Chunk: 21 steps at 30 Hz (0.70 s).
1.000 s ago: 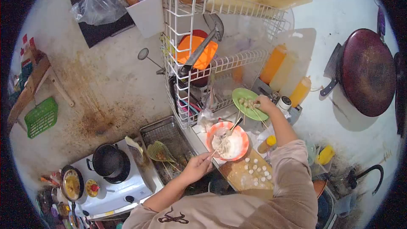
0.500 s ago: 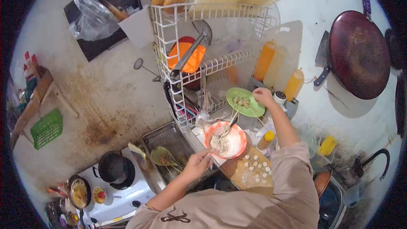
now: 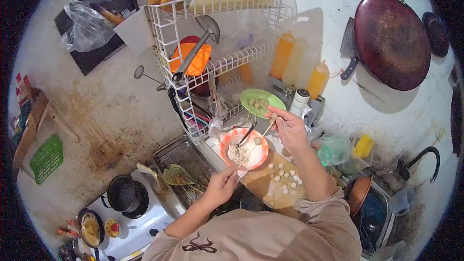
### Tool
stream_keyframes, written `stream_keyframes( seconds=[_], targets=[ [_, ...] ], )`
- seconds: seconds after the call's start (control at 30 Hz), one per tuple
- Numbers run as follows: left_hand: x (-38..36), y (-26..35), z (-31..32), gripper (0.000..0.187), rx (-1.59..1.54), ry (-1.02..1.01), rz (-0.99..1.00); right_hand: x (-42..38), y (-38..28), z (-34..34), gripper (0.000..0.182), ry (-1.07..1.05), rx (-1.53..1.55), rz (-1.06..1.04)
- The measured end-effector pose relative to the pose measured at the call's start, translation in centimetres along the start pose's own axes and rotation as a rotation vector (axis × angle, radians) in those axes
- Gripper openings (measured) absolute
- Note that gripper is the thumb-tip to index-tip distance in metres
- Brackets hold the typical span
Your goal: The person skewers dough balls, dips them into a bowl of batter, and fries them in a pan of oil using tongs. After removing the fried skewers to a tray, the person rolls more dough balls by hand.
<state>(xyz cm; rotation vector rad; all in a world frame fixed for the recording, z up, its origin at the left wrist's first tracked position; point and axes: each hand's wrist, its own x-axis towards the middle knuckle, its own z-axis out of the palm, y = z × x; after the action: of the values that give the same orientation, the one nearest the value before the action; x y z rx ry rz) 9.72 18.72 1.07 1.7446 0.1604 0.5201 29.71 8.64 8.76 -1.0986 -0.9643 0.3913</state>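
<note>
My left hand [image 3: 221,186] is closed around the lower end of a thin wooden skewer [image 3: 249,152], which slants up across the bowl. One greyish ball [image 3: 258,141] sits partway along the skewer. At its upper end, my right hand [image 3: 291,131] pinches another small ball [image 3: 274,116]. Under the skewer stands an orange-rimmed bowl [image 3: 265,157] with white powder, a lumpy pale mix and a dark-handled utensil [image 3: 245,135]. Beyond it, a green plate [image 3: 275,100] carries several skewered balls [image 3: 258,104]. Small white balls [image 3: 285,178] lie on a wooden board [image 3: 263,191] beside the bowl.
A white wire rack [image 3: 186,92] stands behind the bowl. Sauce bottles [image 3: 318,81] line the wall near a white-capped bottle [image 3: 300,97]. At left is a stove [image 3: 157,212] with a black pot [image 3: 126,194]; a sink [image 3: 382,208] lies at right.
My right hand has come back from the green plate to the skewer's upper end, with a ball in its fingers. The skewer now slants upward. The whole view has shifted slightly.
</note>
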Motion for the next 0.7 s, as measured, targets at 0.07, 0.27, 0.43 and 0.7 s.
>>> stream_keyframes(
  seconds=[0.07,0.27,0.43,0.7],
  targets=[
    [-0.3,-0.1,0.4,0.024,-0.051,0.005,-0.003,-0.6,-0.1,0.0,0.029,0.017,-0.122,-0.102],
    [-1.2,1.2,0.8,0.024,0.066,0.036,0.016,-2.2,0.0,0.5,0.024,0.065,-0.447,-0.402],
    [-1.8,0.8,1.1,0.026,0.066,0.079,0.028,-3.7,1.4,1.6,0.022,0.232,-0.528,-0.379],
    [-2.4,0.4,2.2,0.023,0.078,0.149,0.052,-5.0,1.7,3.8,0.024,0.377,-0.471,-0.367]
  ],
)
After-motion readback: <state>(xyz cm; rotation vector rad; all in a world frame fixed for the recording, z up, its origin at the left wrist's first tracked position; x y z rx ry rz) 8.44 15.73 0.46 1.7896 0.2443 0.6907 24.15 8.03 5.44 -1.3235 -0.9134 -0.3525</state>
